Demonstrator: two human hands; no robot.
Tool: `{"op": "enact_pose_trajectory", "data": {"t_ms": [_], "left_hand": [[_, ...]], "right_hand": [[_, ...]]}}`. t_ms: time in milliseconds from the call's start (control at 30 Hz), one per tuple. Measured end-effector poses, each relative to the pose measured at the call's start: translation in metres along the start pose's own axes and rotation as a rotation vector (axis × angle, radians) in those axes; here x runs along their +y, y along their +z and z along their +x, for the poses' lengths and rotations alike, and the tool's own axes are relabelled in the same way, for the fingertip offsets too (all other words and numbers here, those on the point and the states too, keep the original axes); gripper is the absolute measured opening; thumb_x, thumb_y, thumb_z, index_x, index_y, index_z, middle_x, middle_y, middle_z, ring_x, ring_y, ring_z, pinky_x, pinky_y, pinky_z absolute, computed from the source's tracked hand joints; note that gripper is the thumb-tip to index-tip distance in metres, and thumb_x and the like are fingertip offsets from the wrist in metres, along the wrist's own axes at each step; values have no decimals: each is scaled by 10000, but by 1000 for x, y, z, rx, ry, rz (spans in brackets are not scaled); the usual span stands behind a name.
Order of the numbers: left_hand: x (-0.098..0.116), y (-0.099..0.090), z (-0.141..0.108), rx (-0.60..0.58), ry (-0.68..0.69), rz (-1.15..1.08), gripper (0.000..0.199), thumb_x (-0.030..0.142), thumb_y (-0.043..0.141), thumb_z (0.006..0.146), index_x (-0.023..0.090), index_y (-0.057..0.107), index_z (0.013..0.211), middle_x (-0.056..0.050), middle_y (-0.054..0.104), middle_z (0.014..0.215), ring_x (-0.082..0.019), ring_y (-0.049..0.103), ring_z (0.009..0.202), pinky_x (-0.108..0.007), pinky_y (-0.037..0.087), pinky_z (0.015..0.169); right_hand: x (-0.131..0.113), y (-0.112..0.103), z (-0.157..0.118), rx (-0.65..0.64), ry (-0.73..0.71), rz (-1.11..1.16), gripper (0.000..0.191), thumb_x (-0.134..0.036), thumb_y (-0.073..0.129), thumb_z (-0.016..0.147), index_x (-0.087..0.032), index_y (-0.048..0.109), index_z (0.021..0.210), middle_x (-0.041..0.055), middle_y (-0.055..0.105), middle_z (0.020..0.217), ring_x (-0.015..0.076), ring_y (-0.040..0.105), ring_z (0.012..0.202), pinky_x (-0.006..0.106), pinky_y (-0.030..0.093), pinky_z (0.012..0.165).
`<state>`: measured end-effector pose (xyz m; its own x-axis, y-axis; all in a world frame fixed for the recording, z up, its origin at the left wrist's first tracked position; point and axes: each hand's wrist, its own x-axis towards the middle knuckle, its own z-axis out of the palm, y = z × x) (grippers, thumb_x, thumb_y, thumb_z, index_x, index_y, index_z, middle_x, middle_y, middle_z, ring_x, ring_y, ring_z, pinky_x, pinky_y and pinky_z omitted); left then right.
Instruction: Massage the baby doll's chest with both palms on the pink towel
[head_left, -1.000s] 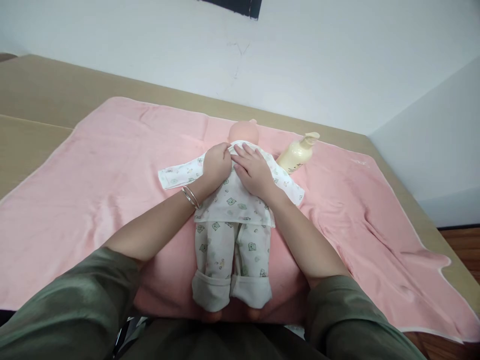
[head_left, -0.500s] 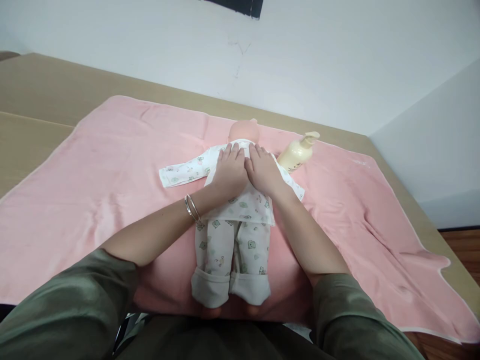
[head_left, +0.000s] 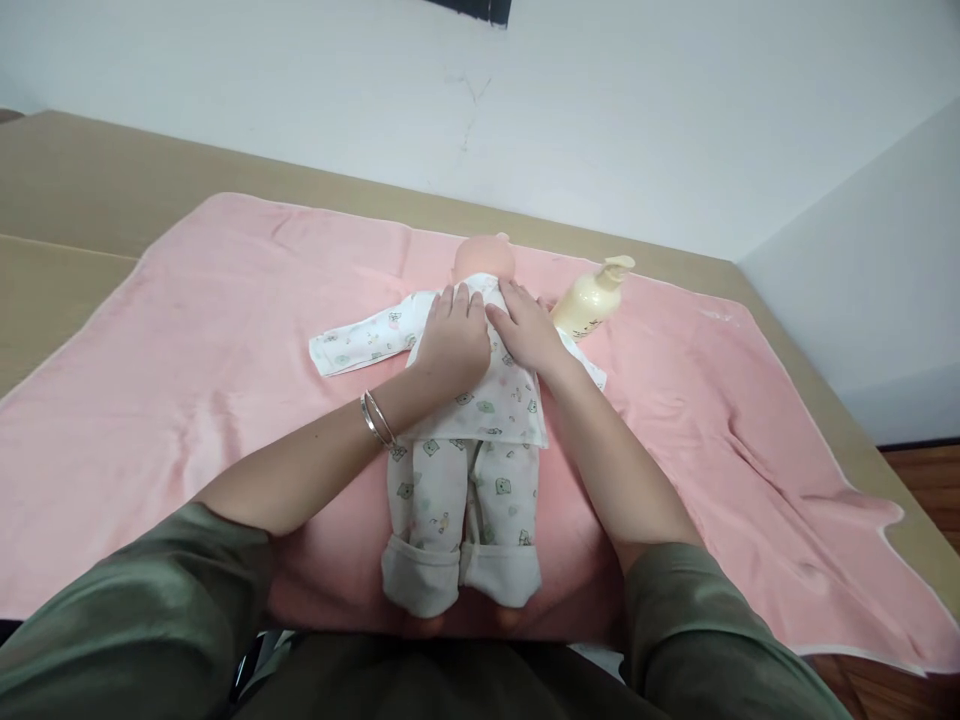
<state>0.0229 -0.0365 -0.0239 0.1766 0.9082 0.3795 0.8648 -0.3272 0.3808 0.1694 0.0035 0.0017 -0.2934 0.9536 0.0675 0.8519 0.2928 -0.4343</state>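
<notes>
A baby doll [head_left: 484,258] lies on a pink blanket [head_left: 247,380], its head toward the wall and its feet toward me. It wears a white printed top [head_left: 495,405] and matching trousers [head_left: 435,490] with turned-up cuffs. My left hand [head_left: 454,340] rests palm down on the left of the doll's upper body, its fingers stretched toward the neck. On the right of the upper body lies my right hand [head_left: 529,325], also flat with fingers out. Both hands touch the top and grip nothing. Beside the doll's right-hand sleeve leans a cream pump bottle [head_left: 589,305].
The blanket covers most of a wooden table [head_left: 150,150]. A white wall [head_left: 360,110] runs along the table's back edge, with another wall [head_left: 885,240] at the right. Two silver bracelets [head_left: 379,420] circle my left wrist.
My hands have come slightly apart at the thumbs, showing more of the top between them. The doll and bottle lie as before; the view has shifted a little.
</notes>
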Motion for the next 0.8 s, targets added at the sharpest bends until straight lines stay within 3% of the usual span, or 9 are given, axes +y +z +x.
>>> {"op": "enact_pose_trajectory", "data": {"t_ms": [167, 267, 333, 467, 633, 733, 800], "left_hand": [[-14, -6, 12, -47, 29, -15, 515, 202, 321, 1000, 16, 555, 1420, -257, 585, 1509, -365, 473, 1496, -552, 307, 1288], [-33, -13, 28, -91, -111, -82, 492, 209, 290, 992, 79, 629, 1324, -207, 671, 1394, -303, 594, 1339, -474, 412, 1228], [-40, -16, 34, -110, -182, -105, 496, 229, 265, 999, 109, 654, 1283, -191, 699, 1337, -289, 626, 1268, -447, 453, 1189], [-28, -14, 24, -72, -134, -13, 488, 215, 277, 1001, 46, 654, 1260, -251, 686, 1321, -339, 607, 1305, -486, 414, 1210], [3, -7, -2, 13, -120, 8, 541, 276, 344, 1024, 17, 517, 1467, -287, 535, 1555, -410, 444, 1511, -570, 353, 1239], [0, -8, 1, -10, -133, -3, 547, 273, 361, 1018, 28, 508, 1484, -270, 495, 1601, -417, 402, 1543, -583, 324, 1261], [-10, -11, 11, -44, -139, -26, 493, 266, 380, 1006, 67, 578, 1411, -237, 583, 1521, -389, 490, 1475, -561, 350, 1255]], "right_hand": [[-22, 3, -16, 21, 44, -121, 692, -395, 311, 1064, 0, 331, 1632, 267, 322, 1719, 404, 266, 1633, 640, 190, 1322], [-43, 9, -33, -8, -31, -175, 703, -320, 333, 1048, 80, 282, 1624, 315, 243, 1732, 430, 186, 1649, 590, 192, 1338], [-48, 12, -37, -7, -66, -172, 696, -288, 342, 1033, 64, 281, 1631, 297, 200, 1750, 434, 141, 1657, 605, 182, 1338], [-33, 11, -21, 7, -44, -84, 678, -323, 335, 1032, -42, 322, 1649, 205, 238, 1767, 387, 172, 1663, 622, 196, 1334], [-10, 5, 1, 36, 55, 15, 720, -426, 319, 1053, -32, 302, 1655, 198, 248, 1763, 347, 211, 1660, 556, 170, 1357], [-16, 5, -3, 55, 50, -32, 707, -398, 331, 1051, -13, 317, 1644, 211, 305, 1741, 360, 245, 1648, 579, 188, 1349], [-26, 8, -11, 56, 53, -86, 688, -361, 327, 1052, 1, 322, 1637, 233, 332, 1725, 391, 261, 1637, 638, 202, 1328]]}}
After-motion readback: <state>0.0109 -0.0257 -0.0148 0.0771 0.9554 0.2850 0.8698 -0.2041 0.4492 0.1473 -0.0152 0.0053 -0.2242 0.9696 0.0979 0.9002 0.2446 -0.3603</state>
